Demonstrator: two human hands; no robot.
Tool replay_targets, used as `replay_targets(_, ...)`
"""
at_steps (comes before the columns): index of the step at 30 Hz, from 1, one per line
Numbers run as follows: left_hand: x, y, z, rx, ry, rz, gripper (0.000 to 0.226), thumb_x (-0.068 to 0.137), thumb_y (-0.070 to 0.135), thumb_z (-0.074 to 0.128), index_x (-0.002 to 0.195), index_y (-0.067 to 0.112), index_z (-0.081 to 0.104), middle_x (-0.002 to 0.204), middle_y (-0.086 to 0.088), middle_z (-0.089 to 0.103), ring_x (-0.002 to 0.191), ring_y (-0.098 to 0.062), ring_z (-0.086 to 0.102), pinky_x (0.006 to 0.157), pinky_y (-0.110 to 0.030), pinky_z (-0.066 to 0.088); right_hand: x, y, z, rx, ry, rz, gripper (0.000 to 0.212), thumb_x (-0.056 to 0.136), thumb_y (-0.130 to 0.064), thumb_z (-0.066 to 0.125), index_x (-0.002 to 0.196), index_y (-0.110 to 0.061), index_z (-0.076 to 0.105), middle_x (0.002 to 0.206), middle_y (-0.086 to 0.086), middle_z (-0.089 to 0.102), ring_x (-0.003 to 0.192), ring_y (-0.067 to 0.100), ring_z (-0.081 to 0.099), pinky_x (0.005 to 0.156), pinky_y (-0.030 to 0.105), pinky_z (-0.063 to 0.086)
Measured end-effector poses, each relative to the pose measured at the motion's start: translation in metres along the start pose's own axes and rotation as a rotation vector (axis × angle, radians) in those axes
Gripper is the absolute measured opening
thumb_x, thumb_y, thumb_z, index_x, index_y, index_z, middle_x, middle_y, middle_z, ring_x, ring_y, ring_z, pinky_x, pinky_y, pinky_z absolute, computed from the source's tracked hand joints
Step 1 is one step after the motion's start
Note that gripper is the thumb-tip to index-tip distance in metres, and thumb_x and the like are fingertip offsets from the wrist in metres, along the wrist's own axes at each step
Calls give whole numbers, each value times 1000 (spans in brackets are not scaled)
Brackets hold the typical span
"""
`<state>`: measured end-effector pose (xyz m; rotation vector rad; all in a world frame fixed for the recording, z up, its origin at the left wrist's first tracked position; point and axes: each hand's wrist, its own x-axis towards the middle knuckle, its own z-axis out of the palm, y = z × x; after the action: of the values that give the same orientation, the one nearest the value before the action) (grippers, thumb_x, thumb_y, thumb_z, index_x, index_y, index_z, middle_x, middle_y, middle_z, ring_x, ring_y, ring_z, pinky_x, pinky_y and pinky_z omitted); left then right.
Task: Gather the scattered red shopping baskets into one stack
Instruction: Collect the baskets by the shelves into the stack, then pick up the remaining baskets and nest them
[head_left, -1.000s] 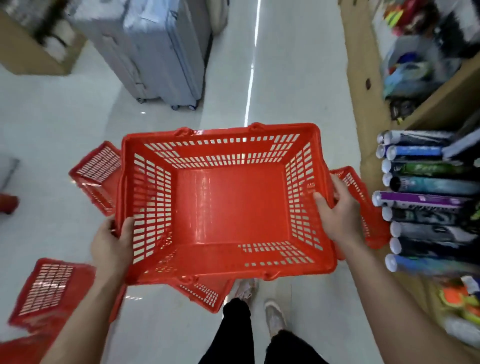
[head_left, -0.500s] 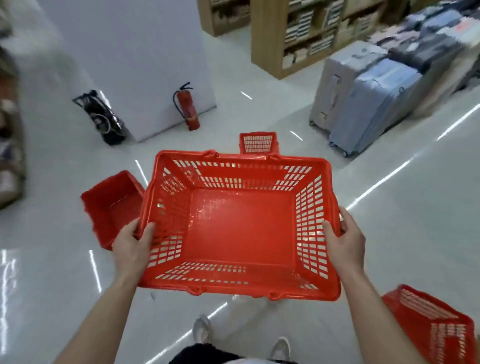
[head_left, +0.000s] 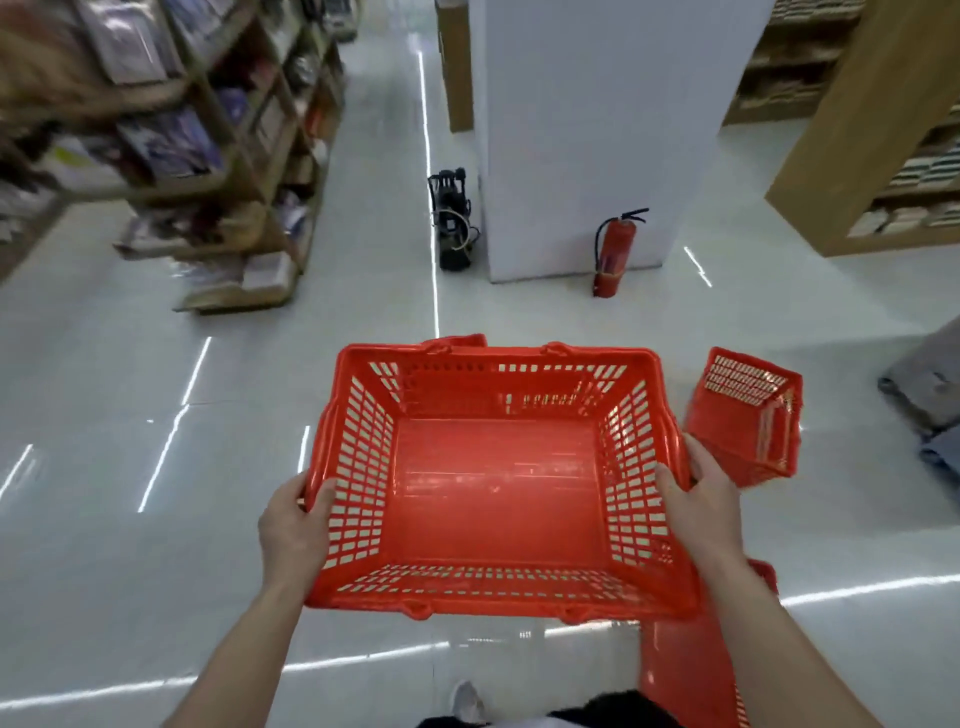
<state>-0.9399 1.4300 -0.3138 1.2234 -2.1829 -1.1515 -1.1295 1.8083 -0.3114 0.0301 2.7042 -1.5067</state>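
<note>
The person has swung round to the left since half a second ago: the fire extinguisher (head_left: 613, 249) and the white pillar (head_left: 582, 130) behind it, then off at 11 o'clock, now stand almost dead ahead, the suitcases have slid out to a sliver at the 3 o'clock edge, and shelves (head_left: 182, 130) have come in at 10 o'clock. The carried basket (head_left: 498, 483) is held level in front of the body, mouth up and empty, just as it was. The left hand (head_left: 293, 525) grips its left rim and the right hand (head_left: 701, 499) its right rim, thumbs inside the walls and fingers curled under the edge. This looks like the carrying step, with the basket on its way to be nested with another. Three more show on the floor (head_left: 130, 519): a tipped basket (head_left: 748, 415) on its side at 3 o'clock, just beside the right hand; a far basket (head_left: 457, 342) peeping over the rim at 12 o'clock; and a near basket (head_left: 685, 670) at 5 o'clock, mostly hidden under the right arm. Which one is to start the stack I cannot tell. Next, I'd judge, the person must line the carried one up square over an upright basket and lower it in, or set it down and right the tipped one first.
</note>
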Motion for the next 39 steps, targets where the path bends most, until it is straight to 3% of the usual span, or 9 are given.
replay_targets(6,90,-21,-11,9,27,-55,24,95,36,62,109,18,70,92,-2,71,80,-21,69,72,-34,53,49,-44,79,-23,-64,-28,42,93,-8,65,129,-31,60,92,-18,67,78,-14,63,76,23,51)
replay_targets(11,166,-13,19,28,13,-68,18,96,32,61,108,20,68,92,-1,70,77,-15,67,67,-29,52,118,-52,136,-70,-73,-15,39,94,-11,65,132,-18,62,98,-5,69,88,15,67,80,30,49)
replay_targets(15,239,3,54,113,-9,-83,27,97,32,60,118,15,66,99,-3,69,78,-16,67,63,-24,48,183,-44,189,-78,-87,42,39,91,-15,64,129,-26,63,103,-3,72,92,19,69,86,37,54)
replay_targets(21,339,36,105,216,-73,-120,37,97,37,59,125,14,63,102,-5,71,71,-11,66,60,-22,48,261,-41,245,-34,-110,202,35,96,-16,61,129,-28,61,95,-22,66,87,6,66,91,41,56)
replay_targets(23,369,44,121,248,-106,-126,39,97,40,58,127,15,62,104,-5,72,72,-12,67,61,-24,50,278,-42,259,-33,-110,243,36,97,-17,60,131,-28,60,95,-22,65,88,9,67,91,42,57)
replay_targets(28,441,58,164,309,-230,-99,39,97,39,58,128,15,61,104,-4,72,73,-16,69,66,-29,54,297,-46,285,-4,6,400,40,98,-10,59,137,-11,58,101,-7,59,94,14,56,94,35,48)
replay_targets(32,506,58,208,408,-400,-37,41,98,39,58,131,15,58,110,-5,70,79,-20,70,73,-35,56,287,-26,317,-5,113,558,35,95,-19,60,129,-26,62,101,-3,71,86,14,66,89,42,56)
replay_targets(35,553,52,248,494,-544,71,37,99,30,58,131,12,58,113,-7,69,81,-21,66,73,-33,52,266,-2,358,-5,231,676,42,89,-31,58,130,-29,59,104,-2,74,93,22,70,87,45,57)
replay_targets(39,615,37,308,570,-697,214,34,95,20,59,127,8,62,113,-14,70,89,-28,64,82,-38,51,234,2,427,62,456,851,46,89,-27,60,135,-31,58,107,-2,74,99,23,68,89,41,55)
